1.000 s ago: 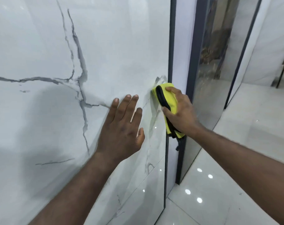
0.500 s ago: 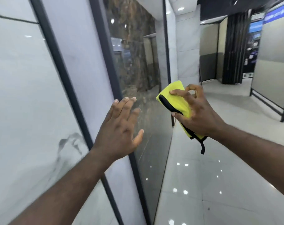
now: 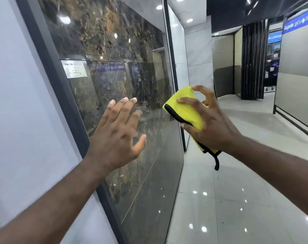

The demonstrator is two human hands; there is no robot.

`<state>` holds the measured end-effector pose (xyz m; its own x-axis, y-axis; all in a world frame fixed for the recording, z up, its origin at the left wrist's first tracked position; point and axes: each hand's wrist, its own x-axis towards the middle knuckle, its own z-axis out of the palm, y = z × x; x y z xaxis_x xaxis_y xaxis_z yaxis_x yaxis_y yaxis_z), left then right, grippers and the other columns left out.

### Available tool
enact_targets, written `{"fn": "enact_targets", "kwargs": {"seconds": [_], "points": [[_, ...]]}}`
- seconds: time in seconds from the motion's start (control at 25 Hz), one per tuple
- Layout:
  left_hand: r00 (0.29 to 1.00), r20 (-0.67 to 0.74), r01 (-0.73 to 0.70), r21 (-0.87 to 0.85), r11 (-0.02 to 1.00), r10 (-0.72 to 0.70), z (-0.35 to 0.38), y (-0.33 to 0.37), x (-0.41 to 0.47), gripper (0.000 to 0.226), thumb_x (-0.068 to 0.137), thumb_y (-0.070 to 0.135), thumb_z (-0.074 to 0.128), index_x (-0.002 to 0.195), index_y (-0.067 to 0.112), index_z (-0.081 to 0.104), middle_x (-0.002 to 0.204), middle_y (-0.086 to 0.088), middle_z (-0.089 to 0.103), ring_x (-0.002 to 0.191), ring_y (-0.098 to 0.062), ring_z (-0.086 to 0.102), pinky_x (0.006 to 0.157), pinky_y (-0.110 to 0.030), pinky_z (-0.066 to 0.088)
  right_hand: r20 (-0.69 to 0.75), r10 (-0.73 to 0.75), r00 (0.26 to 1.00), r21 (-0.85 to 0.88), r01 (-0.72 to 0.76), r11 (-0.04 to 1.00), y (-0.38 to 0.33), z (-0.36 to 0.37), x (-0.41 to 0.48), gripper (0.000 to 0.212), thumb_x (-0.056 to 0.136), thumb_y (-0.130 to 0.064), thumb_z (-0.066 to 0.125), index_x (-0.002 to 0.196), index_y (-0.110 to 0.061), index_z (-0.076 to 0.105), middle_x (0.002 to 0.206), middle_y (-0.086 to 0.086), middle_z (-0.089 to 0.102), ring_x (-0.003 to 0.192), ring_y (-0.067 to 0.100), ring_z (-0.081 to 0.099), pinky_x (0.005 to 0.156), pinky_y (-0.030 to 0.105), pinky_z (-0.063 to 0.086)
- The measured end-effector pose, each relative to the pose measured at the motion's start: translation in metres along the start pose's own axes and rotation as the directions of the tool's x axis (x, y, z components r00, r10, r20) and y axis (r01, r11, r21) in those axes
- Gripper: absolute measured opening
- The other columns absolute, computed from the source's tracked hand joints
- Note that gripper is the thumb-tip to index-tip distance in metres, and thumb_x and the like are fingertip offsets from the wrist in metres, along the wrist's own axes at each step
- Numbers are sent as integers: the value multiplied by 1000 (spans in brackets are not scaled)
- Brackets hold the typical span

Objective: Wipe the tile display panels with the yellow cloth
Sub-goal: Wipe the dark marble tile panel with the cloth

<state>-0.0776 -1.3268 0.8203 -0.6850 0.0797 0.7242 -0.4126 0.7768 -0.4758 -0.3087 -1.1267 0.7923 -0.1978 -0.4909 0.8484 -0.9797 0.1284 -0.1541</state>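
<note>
Cloth: the yellow cloth (image 3: 184, 112) is bright lime-yellow and folded into a thick pad, with a black stitched border along the near edge and a short black strip dangling off the bottom corner.
Where it is: up in the air in front of the right-hand edge of the dark tile panel (image 3: 114, 50), about mid-height. Honestly can't tell if it's touching the surface or just off it.
Right hand: the right hand (image 3: 213, 129) has the cloth pinched, with one finger laid across the yellow face and the thumb under the black edge. The other fingers are curled loosely behind it.
Left hand: the left hand (image 3: 118, 134) is flat and holding nothing, fingers straight and a bit fanned, palm facing the dark panel. Contact is not clear.
Panel: glossy, dark brown-black stone look with rusty flecks, a thin horizontal joint across it, and ceiling lights reflected in it. A small white label (image 3: 76, 69) sits at its upper left.
Frame: a dark grey frame (image 3: 61, 88) runs down the panel's left side, with a pale panel (image 3: 18, 103) beyond it.
Floor: a shiny light tile floor (image 3: 237, 199) with light spots.
</note>
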Motion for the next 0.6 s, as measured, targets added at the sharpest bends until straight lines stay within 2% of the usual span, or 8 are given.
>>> {"fn": "enact_targets", "kwargs": {"seconds": [0.24, 0.4, 0.48, 0.6], "points": [[995, -61, 91, 112, 990, -84, 79, -47, 65, 70, 94, 52, 58, 145, 4, 61, 166, -19, 42, 157, -38, 34, 135, -56, 15, -59, -110, 992, 116, 116, 986, 58, 90, 98, 69, 89, -37, 81, 150, -40, 48, 164, -10, 19, 136, 22, 43, 101, 40, 52], [978, -136, 182, 174, 968, -160, 120, -98, 97, 70, 93, 53, 61, 146, 6, 61, 165, -18, 43, 157, -37, 33, 135, -54, 14, -61, -181, 982, 234, 190, 953, 67, 156, 182, 69, 91, -40, 79, 150, -45, 44, 164, -14, 16, 149, 22, 35, 105, 49, 54], [972, -160, 209, 238, 949, -174, 137, -126, 112, 70, 93, 53, 62, 145, 6, 61, 165, -18, 44, 156, -39, 36, 134, -56, 16, -61, -241, 969, 263, 249, 932, 68, 185, 224, 69, 91, -43, 78, 150, -48, 42, 165, -16, 14, 147, 24, 36, 100, 54, 56], [959, -187, 263, 319, 910, -212, 154, -154, 120, 70, 93, 52, 63, 145, 5, 62, 164, -19, 46, 155, -40, 38, 133, -57, 19, -113, -274, 955, 337, 296, 894, 65, 224, 264, 68, 92, -44, 78, 150, -47, 44, 165, -16, 16, 145, 25, 39, 98, 54, 56]]}}
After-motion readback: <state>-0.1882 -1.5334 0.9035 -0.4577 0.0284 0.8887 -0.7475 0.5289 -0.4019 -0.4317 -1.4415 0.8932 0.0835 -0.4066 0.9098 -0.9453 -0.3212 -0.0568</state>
